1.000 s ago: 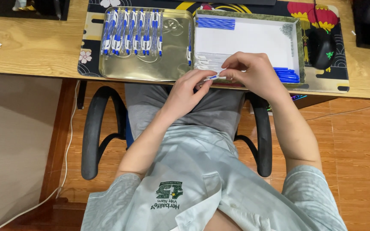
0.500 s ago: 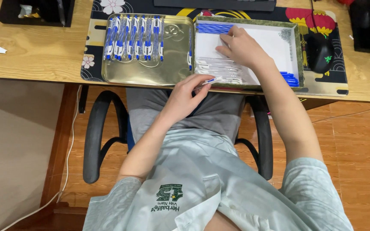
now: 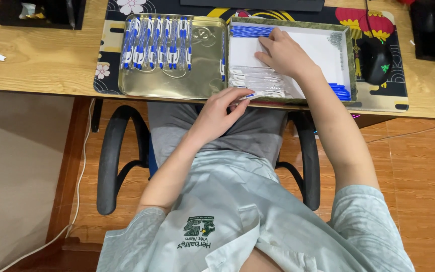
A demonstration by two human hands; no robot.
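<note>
— What changes at the gold tray (image 3: 205, 86)?
— The right hand (image 3: 284, 54) moves from the left hand (image 3: 219, 112) to the blue pens (image 3: 251, 30) (fingers flat, nothing gripped); the left pinches a small pen (image 3: 250, 95).

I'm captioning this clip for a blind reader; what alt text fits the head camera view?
Seen from above, a seated person's right hand reaches into a white-lined tray on a wooden desk, while the left hand pinches a small blue-and-white pen at the desk edge. Beside it, a gold tin tray holds a row of blue-and-white pens.
</note>
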